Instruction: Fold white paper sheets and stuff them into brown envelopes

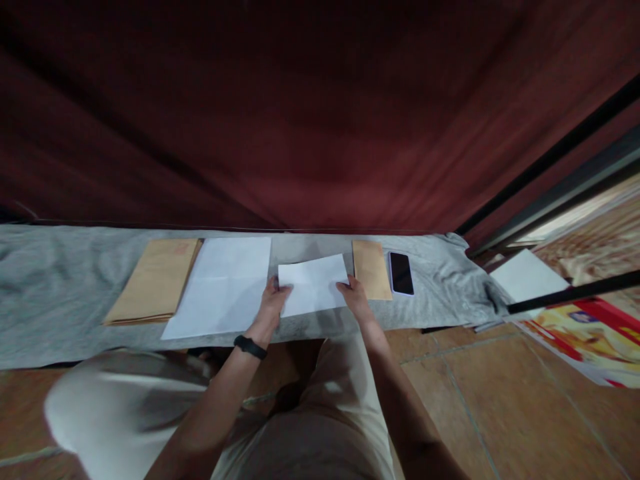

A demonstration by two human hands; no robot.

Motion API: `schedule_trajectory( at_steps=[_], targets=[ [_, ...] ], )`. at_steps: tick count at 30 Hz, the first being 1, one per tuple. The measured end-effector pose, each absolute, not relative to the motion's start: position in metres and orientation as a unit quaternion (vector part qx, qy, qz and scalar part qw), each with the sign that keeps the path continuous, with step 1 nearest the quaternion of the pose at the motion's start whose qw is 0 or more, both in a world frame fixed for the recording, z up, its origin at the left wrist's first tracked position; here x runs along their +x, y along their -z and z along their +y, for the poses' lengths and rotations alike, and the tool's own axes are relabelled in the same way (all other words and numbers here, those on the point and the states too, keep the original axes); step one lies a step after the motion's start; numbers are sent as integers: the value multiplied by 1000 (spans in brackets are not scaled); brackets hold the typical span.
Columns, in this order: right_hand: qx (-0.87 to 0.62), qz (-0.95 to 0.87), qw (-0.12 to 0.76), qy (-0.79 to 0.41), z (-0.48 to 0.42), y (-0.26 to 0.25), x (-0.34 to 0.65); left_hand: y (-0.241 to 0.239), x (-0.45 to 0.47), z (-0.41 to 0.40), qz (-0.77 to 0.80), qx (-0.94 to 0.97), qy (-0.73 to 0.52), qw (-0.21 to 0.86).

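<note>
Nearest my camera, pale trousers (345, 393) fill the bottom of the frame, which cuts off both forearms. I see a black wristband (250, 347) on the left one. Just above, my left hand (273, 303) and right hand (356, 295) pinch a white sheet (314, 287) by its two ends at the frame's centre, thumbs lying on top. The other fingers are mostly hidden, so I cannot tell how they are spread underneath. The sheet's long axis runs left to right, its right end tipped slightly toward the top of the frame; I cannot make out any print on it. Left of centre lie larger white paper (225, 287) and brown envelopes (153, 277); right of centre, a smaller brown envelope (374, 270) and a phone (401, 273), all on grey cloth (440, 283). Beyond, a dark red curtain (320, 133) fills the upper frame.
</note>
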State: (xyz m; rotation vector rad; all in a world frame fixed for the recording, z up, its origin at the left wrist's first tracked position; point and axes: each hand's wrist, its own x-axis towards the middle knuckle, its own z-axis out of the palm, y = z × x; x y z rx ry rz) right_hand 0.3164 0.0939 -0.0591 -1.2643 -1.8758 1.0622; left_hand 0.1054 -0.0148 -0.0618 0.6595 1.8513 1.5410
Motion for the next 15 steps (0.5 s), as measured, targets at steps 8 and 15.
schedule_trajectory(
  at_steps=[8,15],
  targets=[
    [-404,-625,435,-506,92,-13,325,30,95,-11,648,198,-630,380],
    [-365,-762,471,-252,58,-22,331,23,99,-2,582,115,-665,454]
  ],
)
